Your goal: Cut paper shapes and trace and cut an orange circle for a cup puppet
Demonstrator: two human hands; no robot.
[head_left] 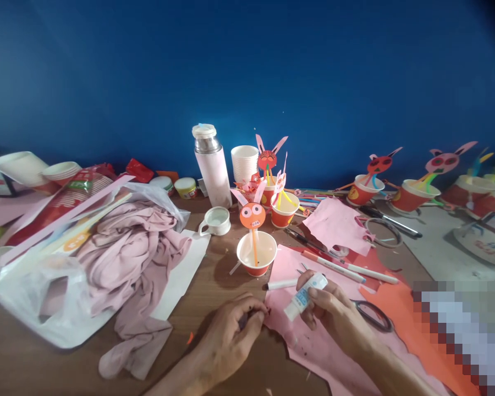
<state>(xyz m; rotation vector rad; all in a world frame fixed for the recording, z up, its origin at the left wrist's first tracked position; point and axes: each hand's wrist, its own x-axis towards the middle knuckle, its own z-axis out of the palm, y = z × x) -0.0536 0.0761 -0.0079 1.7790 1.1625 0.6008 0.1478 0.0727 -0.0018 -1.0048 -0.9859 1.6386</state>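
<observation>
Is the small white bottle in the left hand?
No, the right hand grips the small white bottle, and the left hand is apart from it.

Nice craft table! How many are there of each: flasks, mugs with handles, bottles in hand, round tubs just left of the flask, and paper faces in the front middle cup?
Flask: 1
White mug: 1
Small white bottle, in the right hand: 1
Round tubs: 2
Orange paper face, in the front cup: 1
Total: 6

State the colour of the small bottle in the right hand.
The small bottle is white with blue print; head view.
</observation>
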